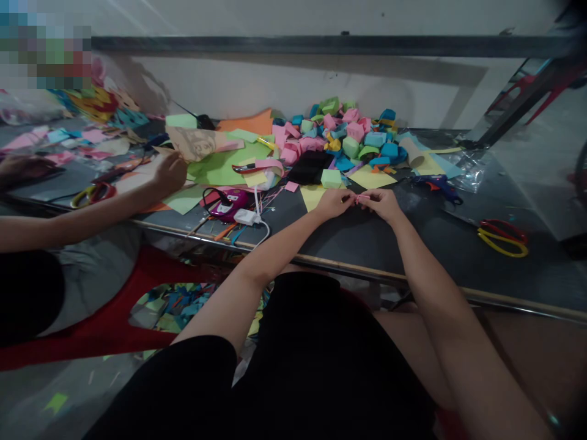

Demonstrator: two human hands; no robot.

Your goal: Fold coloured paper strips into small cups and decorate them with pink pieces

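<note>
My left hand (334, 203) and my right hand (384, 204) meet over the dark table (413, 244), both pinching a small pink paper piece (362, 198) between their fingertips. Just beyond my hands lie a yellow paper sheet (371, 178) and a green folded paper cube (331, 178). A heap of folded paper cubes (348, 137) in pink, blue and green is piled further back against the wall.
Yellow-and-red scissors (503, 237) lie at the right, a blue glue gun (438, 185) nearer the heap. A magenta device (232, 205) with a white charger (247, 217) sits left of my hands. A co-worker's hand (169, 174) rests on paper sheets at left; a red stool (114, 318) stands below.
</note>
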